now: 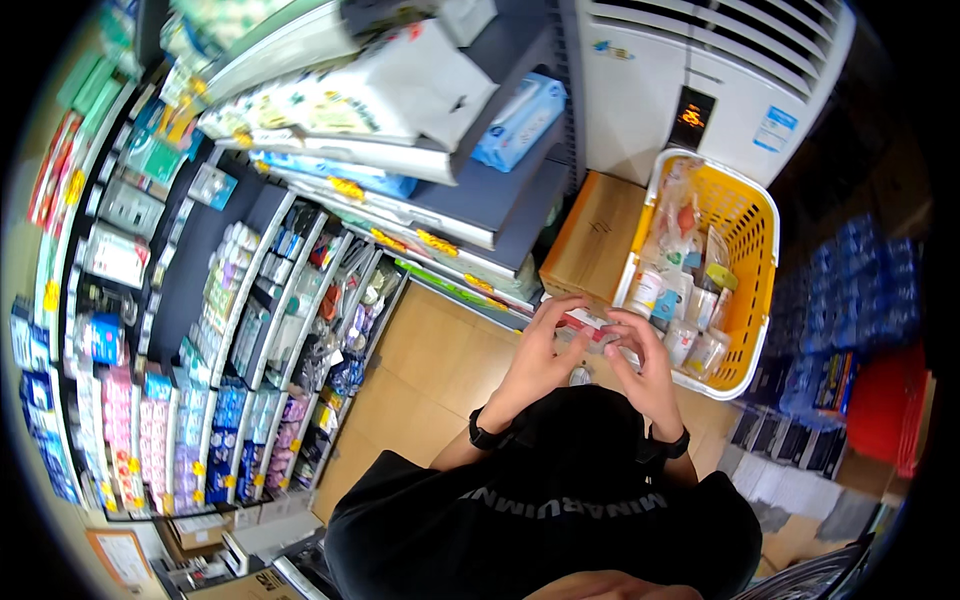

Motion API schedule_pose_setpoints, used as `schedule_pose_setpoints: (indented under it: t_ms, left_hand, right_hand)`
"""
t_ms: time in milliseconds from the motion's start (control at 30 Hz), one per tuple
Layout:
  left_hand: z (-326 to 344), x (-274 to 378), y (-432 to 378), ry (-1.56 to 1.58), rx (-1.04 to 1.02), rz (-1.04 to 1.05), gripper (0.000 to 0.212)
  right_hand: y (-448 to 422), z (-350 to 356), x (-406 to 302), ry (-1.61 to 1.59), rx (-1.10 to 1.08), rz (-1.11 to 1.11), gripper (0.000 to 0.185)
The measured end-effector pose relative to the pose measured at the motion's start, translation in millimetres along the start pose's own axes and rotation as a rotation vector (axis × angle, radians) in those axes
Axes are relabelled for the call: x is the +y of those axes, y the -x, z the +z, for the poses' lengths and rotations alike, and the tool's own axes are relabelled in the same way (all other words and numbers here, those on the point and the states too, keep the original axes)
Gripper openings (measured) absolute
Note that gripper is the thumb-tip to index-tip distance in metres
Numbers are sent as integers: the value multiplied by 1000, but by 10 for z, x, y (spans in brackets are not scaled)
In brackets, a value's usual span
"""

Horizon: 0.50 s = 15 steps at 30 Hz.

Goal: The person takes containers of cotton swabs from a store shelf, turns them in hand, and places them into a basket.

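Note:
A small clear plastic package with a red and white label (583, 325) is held up in front of my chest. My left hand (546, 346) grips its left side, fingers over the far edge and thumb on the near face. My right hand (639, 358) curls around its right end, the thumb pointing inward. Fingers hide part of the package, and its contents are too small to tell. Just beyond my right hand stands a yellow plastic basket with a white rim (766, 300). In it lie white-lidded jars (681, 341), a white bottle (646, 291) and several plastic-wrapped packs.
A closed cardboard box (592, 234) sits left of the basket, before a white floor-standing air conditioner (637, 97). Stocked shelves (225, 315) line the left, and a shelf corner (472, 169) juts out ahead. Blue-wrapped bottle packs (859, 285) and a red container (889, 405) stand at right.

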State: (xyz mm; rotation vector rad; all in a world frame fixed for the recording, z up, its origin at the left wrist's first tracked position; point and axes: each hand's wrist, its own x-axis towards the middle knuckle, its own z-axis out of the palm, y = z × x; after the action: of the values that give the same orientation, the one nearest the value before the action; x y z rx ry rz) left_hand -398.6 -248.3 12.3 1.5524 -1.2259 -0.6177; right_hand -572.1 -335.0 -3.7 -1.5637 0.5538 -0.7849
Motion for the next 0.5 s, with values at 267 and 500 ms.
schedule_pose_setpoints:
  t_ms: [267,500]
  left_hand:
    - [-729,-72,561,-9,317,-51,36]
    - [-1412,-131,1376,-82,633,-133,34]
  right_hand:
    - [-183,717,-159,-119,-227,-8,42]
    - [-262,1671,-229,-211,-485,-10,42]
